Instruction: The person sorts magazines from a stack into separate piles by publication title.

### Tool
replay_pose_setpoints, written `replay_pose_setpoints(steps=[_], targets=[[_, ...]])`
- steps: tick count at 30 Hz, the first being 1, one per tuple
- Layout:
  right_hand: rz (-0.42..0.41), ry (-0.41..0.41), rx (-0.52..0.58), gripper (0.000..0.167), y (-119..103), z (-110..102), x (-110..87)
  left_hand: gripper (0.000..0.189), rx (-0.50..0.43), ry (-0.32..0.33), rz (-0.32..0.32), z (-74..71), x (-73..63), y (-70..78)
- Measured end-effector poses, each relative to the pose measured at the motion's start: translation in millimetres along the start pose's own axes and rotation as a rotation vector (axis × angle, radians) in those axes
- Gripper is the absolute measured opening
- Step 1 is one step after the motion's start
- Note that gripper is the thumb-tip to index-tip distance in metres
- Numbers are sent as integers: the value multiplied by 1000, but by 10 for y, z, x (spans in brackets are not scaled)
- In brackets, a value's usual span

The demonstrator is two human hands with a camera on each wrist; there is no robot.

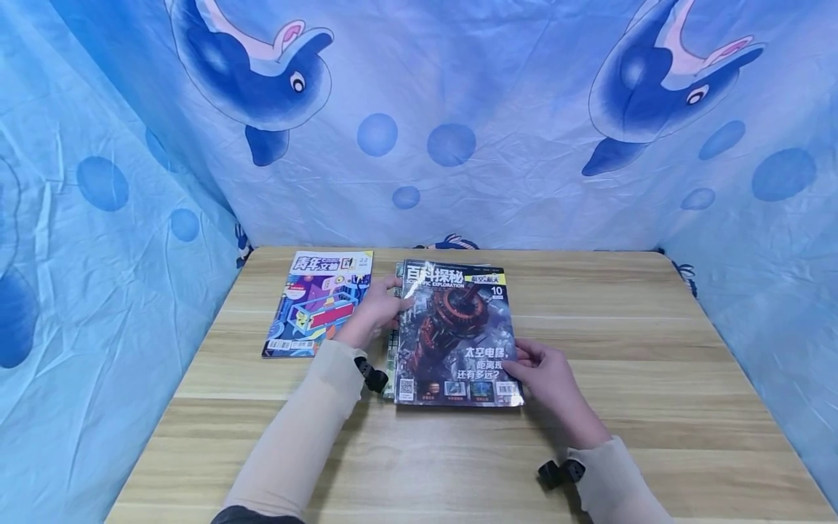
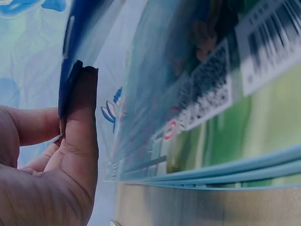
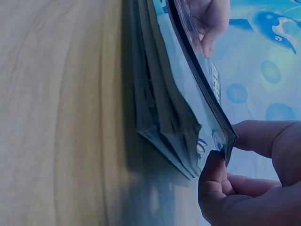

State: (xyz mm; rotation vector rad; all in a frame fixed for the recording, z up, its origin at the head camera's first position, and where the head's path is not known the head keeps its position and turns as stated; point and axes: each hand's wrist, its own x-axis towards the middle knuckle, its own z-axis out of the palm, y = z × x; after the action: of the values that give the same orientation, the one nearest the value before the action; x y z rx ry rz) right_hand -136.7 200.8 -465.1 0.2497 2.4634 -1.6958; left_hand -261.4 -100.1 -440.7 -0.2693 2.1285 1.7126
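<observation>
A dark magazine (image 1: 452,327) with a red ring-shaped picture is gripped at both sides, above a pile of magazines (image 3: 162,89). My left hand (image 1: 380,309) pinches its left edge, the thumb on the cover and fingers underneath. At the lower right edge, my right hand (image 1: 546,371) pinches it between thumb and fingers. In the right wrist view a gap shows between the held magazine and the pile. The left wrist view shows a green cover with a barcode (image 2: 273,47) below; the head view mostly hides this pile.
A colourful magazine (image 1: 321,306) lies on the wooden table (image 1: 628,327) to the left, partly covered by my left hand. Blue cloth with dolphins (image 1: 419,87) hangs behind and at both sides.
</observation>
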Motion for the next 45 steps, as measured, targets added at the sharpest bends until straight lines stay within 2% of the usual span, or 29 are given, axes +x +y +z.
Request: replay_pose_setpoints(steps=[6,13,18,24,31,36,45], targets=[[-14,-18,11,57,-9,-18,-13,55,-41,4,18,-44,-64,-12],[-43,-53,25,54,-46,-8,-51,41,-111,-7,50,-100,-134,-46],[-37,-90,58,55,-76,11,-77,42,-147,-18,53,-160,-174,-56],[-32,-116,84,57,-117,53,-107,45,-133,-20,40,-227,-271,-42],[-44,-151,115,45,-164,125,-167,54,-84,5,40,-332,-352,-80],[-23,-178,145,44,-185,228,-226,60,-56,1,39,-442,-429,-125],[-74,-302,186,40,-259,482,-321,54,-33,6,49,-704,-575,-228]])
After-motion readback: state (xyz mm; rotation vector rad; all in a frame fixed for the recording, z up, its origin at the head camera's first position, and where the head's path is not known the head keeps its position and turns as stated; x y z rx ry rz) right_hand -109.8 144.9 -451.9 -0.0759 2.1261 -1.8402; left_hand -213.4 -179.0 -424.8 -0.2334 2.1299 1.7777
